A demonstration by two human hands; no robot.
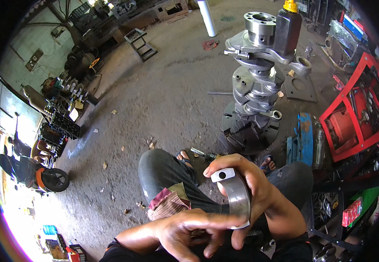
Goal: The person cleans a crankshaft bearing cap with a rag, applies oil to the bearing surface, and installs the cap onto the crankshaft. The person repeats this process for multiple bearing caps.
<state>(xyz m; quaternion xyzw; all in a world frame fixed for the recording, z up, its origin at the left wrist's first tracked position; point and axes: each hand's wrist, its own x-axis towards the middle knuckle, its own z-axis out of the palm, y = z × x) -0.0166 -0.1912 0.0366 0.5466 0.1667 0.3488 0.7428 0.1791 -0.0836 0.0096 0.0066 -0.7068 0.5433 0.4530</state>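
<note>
My right hand [263, 192] is closed round a connecting rod cap [237, 196], a half-ring of metal with a smooth grey inner face and a bolt hole in its flat end. My left hand [178, 229] reaches across with its fingers apart, and its index finger touches the cap near the lower end. Ahead of my knees a crankshaft [255, 89] stands on end, with connecting rods [302, 65] fitted to it. A dark bottle [287, 37] with a yellow top rests high on the crankshaft. Beyond my right hand, a metal tool [203, 153] is partly hidden.
A folded cloth [167, 207] lies on my left thigh. To the right stand a red metal frame [351, 111] and blue metal pieces [304, 135]. A motorbike [41, 172] and engine parts [63, 126] line the left side. Farther off are a small stand [141, 46] and a white tube [207, 19].
</note>
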